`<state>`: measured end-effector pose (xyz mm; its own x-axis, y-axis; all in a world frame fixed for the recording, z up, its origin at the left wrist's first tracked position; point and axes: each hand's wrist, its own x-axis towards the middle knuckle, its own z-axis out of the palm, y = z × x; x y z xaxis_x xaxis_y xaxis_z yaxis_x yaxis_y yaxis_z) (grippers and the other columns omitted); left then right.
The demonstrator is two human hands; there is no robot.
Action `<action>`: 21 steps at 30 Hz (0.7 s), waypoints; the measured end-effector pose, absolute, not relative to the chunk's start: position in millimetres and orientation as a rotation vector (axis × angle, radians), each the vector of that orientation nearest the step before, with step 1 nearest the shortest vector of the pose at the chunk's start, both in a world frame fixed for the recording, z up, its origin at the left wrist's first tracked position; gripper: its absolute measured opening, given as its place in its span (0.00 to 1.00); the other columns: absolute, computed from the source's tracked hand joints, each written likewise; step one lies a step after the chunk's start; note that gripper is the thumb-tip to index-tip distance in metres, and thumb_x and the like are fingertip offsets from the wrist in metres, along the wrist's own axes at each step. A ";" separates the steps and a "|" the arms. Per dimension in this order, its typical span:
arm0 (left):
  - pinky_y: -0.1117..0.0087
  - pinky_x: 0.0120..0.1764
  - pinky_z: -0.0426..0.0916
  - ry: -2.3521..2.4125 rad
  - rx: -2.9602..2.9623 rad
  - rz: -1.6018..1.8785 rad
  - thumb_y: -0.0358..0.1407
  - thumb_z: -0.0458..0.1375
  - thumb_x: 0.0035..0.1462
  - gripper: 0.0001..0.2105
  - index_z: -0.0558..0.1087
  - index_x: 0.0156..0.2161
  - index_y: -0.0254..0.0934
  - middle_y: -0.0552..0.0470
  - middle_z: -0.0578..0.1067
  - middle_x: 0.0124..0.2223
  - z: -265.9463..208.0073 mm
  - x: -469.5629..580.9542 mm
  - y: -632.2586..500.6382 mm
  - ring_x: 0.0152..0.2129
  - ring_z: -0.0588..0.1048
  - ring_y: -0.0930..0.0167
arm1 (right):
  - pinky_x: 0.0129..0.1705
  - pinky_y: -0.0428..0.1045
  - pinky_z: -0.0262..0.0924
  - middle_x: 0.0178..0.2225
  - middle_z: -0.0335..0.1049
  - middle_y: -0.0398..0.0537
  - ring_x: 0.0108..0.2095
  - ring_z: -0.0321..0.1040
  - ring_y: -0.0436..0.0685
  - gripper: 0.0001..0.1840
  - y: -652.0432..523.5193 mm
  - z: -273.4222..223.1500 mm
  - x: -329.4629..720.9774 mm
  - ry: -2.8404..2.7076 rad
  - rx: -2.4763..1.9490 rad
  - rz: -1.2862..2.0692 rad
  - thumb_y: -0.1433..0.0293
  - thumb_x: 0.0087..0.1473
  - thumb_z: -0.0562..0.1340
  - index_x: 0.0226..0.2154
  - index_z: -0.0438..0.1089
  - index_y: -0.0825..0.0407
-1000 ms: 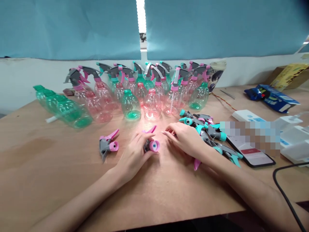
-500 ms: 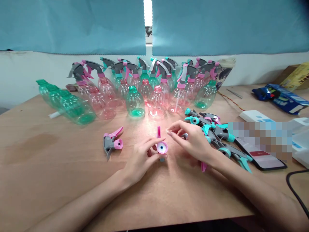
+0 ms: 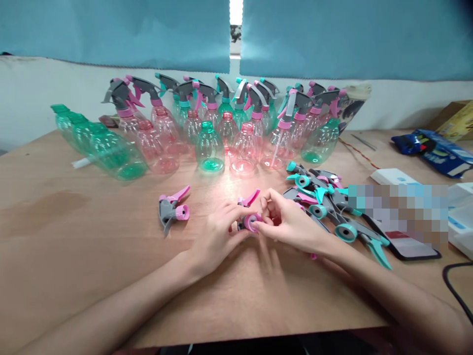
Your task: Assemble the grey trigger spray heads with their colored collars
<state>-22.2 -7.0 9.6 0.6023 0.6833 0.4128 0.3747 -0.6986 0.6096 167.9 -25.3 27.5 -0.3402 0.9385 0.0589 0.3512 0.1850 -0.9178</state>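
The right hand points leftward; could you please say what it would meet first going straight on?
Probably the pink-collared sprayer head in the left hand; the right thumb overlaps its collar, but depth is unclear.

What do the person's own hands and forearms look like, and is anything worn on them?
The left hand and right hand are ungloved. The left forearm and right forearm are bare, with no sleeve, watch or bracelet visible.

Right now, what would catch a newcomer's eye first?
Clear green and pink plastic bottles, many topped with grey trigger sprayers, crowd the back of the wooden table. In front, the left hand grips a grey-and-pink plastic spray head. To its right lie tangled turquoise-trimmed grey spray heads.
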 end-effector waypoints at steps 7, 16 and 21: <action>0.70 0.35 0.69 0.728 2.494 0.964 0.28 0.59 0.57 0.16 0.69 0.51 0.40 0.50 0.77 0.41 10.0 -22.7 -5.3 0.36 0.68 0.69 | 0.23 0.43 0.52 0.21 0.56 0.33 0.22 0.57 0.46 0.14 -23.5 34.0 172.2 -1.863 -1.168 1.161 0.71 0.48 0.63 0.31 0.54 0.50; 0.69 0.38 0.69 0.696 2.644 1.083 0.27 0.55 0.60 0.19 0.65 0.56 0.40 0.49 0.74 0.43 10.6 -19.9 -6.4 0.37 0.66 0.69 | 0.22 0.45 0.62 0.30 0.63 0.39 0.26 0.68 0.50 0.14 -27.4 30.3 167.2 -1.720 -1.125 1.246 0.69 0.52 0.61 0.35 0.53 0.49; 0.69 0.37 0.69 0.695 2.670 1.064 0.27 0.54 0.61 0.18 0.66 0.56 0.38 0.48 0.75 0.42 10.6 -18.4 -7.6 0.37 0.65 0.68 | 0.23 0.43 0.59 0.32 0.63 0.40 0.26 0.65 0.47 0.16 -30.3 26.9 162.7 -1.683 -1.124 1.204 0.75 0.49 0.61 0.35 0.51 0.50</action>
<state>-18.4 -7.6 10.6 0.6339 0.4870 0.6009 0.3546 -0.8734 0.3338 162.7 -30.3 26.9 -0.3177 0.9439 0.0900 0.2201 0.1658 -0.9613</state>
